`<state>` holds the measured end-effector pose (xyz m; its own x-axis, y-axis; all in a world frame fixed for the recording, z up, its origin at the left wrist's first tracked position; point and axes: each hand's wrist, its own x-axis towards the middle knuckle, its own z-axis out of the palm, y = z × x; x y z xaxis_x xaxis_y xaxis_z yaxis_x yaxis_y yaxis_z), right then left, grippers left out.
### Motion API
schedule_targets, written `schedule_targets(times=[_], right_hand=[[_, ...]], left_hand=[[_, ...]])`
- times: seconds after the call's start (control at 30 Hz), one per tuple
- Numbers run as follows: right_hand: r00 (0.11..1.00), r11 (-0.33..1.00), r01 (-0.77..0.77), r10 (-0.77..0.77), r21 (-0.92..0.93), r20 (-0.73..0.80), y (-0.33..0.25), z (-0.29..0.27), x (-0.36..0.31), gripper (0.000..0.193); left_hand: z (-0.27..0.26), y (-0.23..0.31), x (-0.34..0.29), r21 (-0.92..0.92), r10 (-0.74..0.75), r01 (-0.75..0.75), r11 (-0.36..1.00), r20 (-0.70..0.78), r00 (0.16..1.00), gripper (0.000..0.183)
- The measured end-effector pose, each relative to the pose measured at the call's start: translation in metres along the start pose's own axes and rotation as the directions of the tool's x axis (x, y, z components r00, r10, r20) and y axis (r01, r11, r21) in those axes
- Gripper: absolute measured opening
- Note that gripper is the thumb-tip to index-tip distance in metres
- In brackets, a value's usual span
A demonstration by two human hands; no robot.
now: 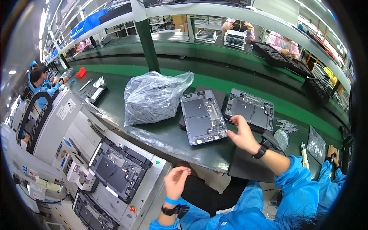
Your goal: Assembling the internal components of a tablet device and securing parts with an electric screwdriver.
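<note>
My right hand [242, 135] is beside the lower right corner of an opened tablet [203, 117], thumb and fingers apart. Whether a fingertip touches the tablet's edge, I cannot tell. The tablet lies at a slant near the bench's front edge, its dark battery and circuit board showing, partly over a dark flat panel [216, 96]. Just right of it sits a stack of similar opened tablets [251, 109]. My left hand [176, 181] hovers in front of the bench, loosely curved with nothing visible in it. It is between the bench and the machine holding another opened tablet [119, 170].
A clear plastic bag [153, 99] full of grey parts stands on the green bench [161, 138]. Small metal strips [286, 126], a round dish [281, 140] and a flat plastic bag [316, 145] lie rightward. A co-worker's hand [332, 154] is at far right. The machine [151, 180] has a red button.
</note>
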<state>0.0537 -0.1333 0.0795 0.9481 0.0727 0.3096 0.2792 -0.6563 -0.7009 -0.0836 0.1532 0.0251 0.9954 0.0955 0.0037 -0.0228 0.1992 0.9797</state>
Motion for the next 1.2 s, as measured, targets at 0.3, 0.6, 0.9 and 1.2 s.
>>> schedule_targets(times=[0.3,0.6,0.9,1.2], right_hand=[[0.779,0.489,-0.627,0.360,0.607,0.514,0.007,0.012,0.010,0.013],[0.899,0.456,-0.327,0.420,0.827,0.124,0.007,-0.096,-0.091,0.028],[0.903,0.491,-0.367,0.392,0.790,0.176,0.089,-0.133,-0.211,0.020],[0.630,0.514,-0.201,0.720,0.834,-0.293,0.090,-0.190,-0.277,0.033]], left_hand=[[0.037,-0.019,0.052,-0.270,-0.090,0.064,0.961,-0.087,0.992,0.029],[0.020,-0.009,-0.042,-0.418,-0.096,0.111,0.902,0.056,0.994,0.052],[0.107,-0.014,-0.044,-0.081,-0.131,0.186,0.979,0.450,0.883,0.065],[0.148,-0.003,0.020,0.102,-0.243,0.221,0.970,0.364,0.899,0.050]])
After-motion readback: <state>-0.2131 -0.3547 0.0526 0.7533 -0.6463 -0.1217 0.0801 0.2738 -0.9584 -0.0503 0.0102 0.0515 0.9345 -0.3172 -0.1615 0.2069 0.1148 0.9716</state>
